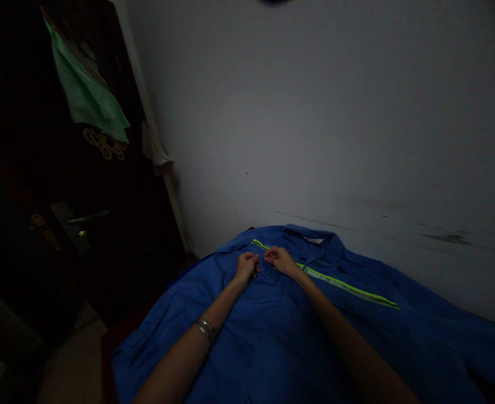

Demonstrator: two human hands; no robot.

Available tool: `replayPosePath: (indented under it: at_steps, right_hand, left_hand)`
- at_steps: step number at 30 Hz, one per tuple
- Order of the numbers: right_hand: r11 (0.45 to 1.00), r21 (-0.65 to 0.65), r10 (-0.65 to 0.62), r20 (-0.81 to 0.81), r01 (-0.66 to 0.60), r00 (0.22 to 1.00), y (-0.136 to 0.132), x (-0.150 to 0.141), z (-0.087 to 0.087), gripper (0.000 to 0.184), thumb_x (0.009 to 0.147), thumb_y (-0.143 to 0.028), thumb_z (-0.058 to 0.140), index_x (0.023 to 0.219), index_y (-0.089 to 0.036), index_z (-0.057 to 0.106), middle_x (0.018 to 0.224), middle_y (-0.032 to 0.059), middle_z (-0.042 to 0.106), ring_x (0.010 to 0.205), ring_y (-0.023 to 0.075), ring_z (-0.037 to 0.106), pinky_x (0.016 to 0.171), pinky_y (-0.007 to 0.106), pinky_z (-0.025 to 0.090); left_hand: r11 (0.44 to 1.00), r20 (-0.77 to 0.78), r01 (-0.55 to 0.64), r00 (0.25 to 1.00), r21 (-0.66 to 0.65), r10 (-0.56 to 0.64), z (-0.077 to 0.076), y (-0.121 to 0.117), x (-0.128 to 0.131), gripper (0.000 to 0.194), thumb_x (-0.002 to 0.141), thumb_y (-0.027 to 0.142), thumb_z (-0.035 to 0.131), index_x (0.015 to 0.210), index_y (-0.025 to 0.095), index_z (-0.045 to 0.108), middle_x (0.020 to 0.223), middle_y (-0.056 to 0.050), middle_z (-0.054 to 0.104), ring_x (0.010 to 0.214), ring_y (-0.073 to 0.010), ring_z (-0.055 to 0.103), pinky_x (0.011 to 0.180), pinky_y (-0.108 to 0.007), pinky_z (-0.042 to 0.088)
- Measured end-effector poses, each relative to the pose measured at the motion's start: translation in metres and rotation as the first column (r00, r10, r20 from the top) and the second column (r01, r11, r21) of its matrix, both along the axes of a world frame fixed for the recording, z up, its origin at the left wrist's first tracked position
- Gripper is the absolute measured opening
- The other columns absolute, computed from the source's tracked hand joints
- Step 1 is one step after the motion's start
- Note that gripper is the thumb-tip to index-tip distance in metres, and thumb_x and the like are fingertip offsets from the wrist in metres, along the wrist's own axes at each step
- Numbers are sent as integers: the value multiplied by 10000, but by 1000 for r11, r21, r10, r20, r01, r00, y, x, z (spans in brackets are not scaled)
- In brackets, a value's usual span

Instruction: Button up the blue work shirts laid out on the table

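A blue work jacket (pixel 247 325) lies spread out, its collar (pixel 335 242) toward the wall and a light label inside the neck. Yellow-green and grey reflective stripes (pixel 348 287) cross its chest. My left hand (pixel 246 266), above a silver bangle on the wrist, is closed in a pinch on the jacket's chest, just below the shorter stripe. Close by on its right, my right hand (pixel 281 261) also pinches at the cloth with bent fingers, partly covering the stripe. The fingertips face each other with a small gap between them. Fine detail is lost in the dim light.
Behind the jacket rises a pale wall (pixel 314 123) with dark scuffs. On the left stands a dark door (pixel 146 224) with a metal handle (pixel 88 217). A green cloth (pixel 89 101) hangs on it, and a plastic bag (pixel 155 147) hangs beside the frame.
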State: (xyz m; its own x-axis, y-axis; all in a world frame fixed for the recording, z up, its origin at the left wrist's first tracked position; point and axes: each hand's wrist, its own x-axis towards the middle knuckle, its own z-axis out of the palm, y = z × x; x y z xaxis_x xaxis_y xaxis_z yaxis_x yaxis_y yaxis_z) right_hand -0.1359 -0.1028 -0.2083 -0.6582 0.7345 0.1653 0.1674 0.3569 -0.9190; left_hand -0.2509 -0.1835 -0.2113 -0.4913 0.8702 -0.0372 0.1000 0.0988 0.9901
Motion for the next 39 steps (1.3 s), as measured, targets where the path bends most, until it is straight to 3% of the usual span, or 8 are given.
replayPosePath:
  at_steps: [6, 10, 14, 27, 34, 39]
  right_hand:
    - [999, 32, 23, -13, -22, 1000, -2, -1, 2, 116, 647, -213, 572, 737, -139, 574, 622, -7, 572, 571, 111, 541, 478, 194, 416]
    - [990, 129, -49, -10, 50, 999, -3, -6, -2, 141, 615, -223, 629, 714, -131, 591, 663, 18, 616, 634, 132, 577, 593, 228, 446]
    - [973, 204, -114, 40, 104, 993, -1, -9, -6, 173, 613, -234, 643, 752, -136, 612, 679, 26, 635, 639, 142, 589, 604, 237, 447]
    - [998, 67, -16, 32, 14, 999, -4, -1, 4, 189, 651, -145, 545, 823, -109, 614, 681, 17, 628, 592, 109, 569, 528, 194, 437]
    - [950, 303, 69, 53, -82, 996, -2, 5, 9, 183, 667, -197, 559, 816, -120, 633, 722, 37, 642, 666, 128, 571, 637, 224, 445]
    - [929, 356, 82, 58, -98, 995, 0, 8, 10, 153, 682, -220, 553, 761, -136, 652, 718, 34, 654, 663, 138, 577, 648, 235, 436]
  left_hand:
    - [999, 21, -2, 1000, 43, 1, -2, 1, 1, 228, 788, 309, 469, 627, 153, 427, 377, 55, 451, 270, -53, 359, 314, -160, 260]
    - [998, 18, 14, 1000, 54, -15, -5, 3, 1, 189, 775, 257, 462, 622, 157, 416, 375, 52, 457, 264, -58, 359, 313, -163, 254]
    - [999, 18, 24, 1000, 46, -25, -7, 5, 0, 191, 775, 241, 461, 612, 157, 406, 375, 51, 458, 262, -56, 358, 313, -161, 256]
    - [998, 30, 7, 1000, 70, -9, -6, 3, 1, 233, 786, 329, 476, 640, 161, 406, 392, 56, 453, 274, -55, 368, 308, -156, 270]
    - [995, 48, -10, 999, 99, 5, -12, 7, -2, 252, 798, 377, 444, 666, 171, 382, 380, 58, 450, 280, -71, 396, 307, -152, 272]
    - [993, 56, -22, 998, 115, 16, -12, 7, -1, 256, 791, 389, 451, 671, 175, 378, 369, 70, 424, 278, -71, 393, 303, -150, 275]
